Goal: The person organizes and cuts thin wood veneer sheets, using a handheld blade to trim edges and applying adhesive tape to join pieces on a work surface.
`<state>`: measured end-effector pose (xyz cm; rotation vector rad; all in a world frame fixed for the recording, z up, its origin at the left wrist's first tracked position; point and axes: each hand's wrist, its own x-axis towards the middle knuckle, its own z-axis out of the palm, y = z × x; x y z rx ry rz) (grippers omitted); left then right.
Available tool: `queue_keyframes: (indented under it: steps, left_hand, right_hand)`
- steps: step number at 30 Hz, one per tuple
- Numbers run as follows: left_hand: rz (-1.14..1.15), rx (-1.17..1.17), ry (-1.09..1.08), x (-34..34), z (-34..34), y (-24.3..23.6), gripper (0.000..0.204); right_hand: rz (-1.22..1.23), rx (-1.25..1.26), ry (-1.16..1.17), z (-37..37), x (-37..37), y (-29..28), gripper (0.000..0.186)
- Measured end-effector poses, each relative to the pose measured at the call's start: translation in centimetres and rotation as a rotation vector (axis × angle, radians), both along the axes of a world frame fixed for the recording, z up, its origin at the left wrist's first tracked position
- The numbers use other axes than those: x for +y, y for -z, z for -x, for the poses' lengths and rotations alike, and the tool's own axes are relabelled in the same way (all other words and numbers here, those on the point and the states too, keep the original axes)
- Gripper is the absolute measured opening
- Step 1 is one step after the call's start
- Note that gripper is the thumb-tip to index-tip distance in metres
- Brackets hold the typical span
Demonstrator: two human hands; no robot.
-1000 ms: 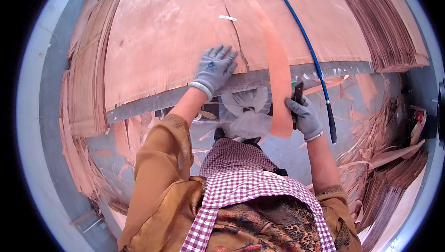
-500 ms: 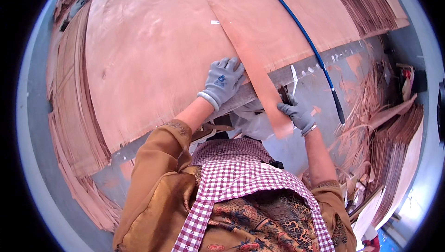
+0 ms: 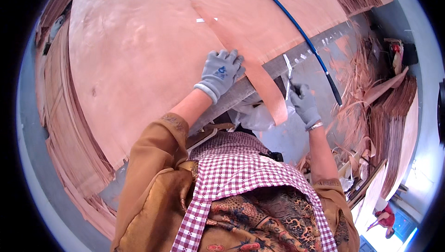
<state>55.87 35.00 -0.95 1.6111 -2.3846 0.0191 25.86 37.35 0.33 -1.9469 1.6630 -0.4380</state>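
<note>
Broad wood sheet (image 3: 134, 52) cropped above, left hand (image 3: 221, 73) open atop it, right hand (image 3: 304, 105) gripping a dark tool (image 3: 293, 85), mostly hidden

Wears grey gloves (image 3: 218, 79) on left hand (image 3: 222, 69) and right hand (image 3: 304, 103), with a blue mark (image 3: 222, 70) behind the left knuckles. Farther up from each hand, has brown sleeves (image 3: 150, 159) with patterned cuffs (image 3: 174, 121), plus a purple-and-white checked apron (image 3: 250, 178) over a floral top (image 3: 245, 215).

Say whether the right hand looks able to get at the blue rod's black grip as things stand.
Probably yes: the right hand is just left of the black grip, with nothing visible between them, though the dark tool it appears to hold might hinder grasping.
</note>
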Motion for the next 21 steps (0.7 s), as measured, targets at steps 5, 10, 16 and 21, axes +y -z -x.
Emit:
queue_keyframes:
  steps: [5,10,16,21]
  left_hand:
    - [0.083,0.103,0.051,-0.8,0.1,1.6,0.032]
    - [0.037,0.204,0.099,-1.1,-0.1,1.0,0.035]
    - [-0.046,0.208,0.115,-1.5,-0.8,1.6,0.036]
    - [0.046,0.235,0.111,-1.4,-0.6,2.3,0.034]
  right_hand:
    - [-0.616,-0.871,0.220,-6.9,1.3,-4.7,0.031]
    - [-0.733,-0.791,0.336,-10.9,0.3,-1.2,0.029]
    - [-0.123,0.161,-0.225,-12.7,-0.6,1.6,0.021]
    - [-0.191,0.366,-0.354,-13.7,-1.9,1.9,0.019]
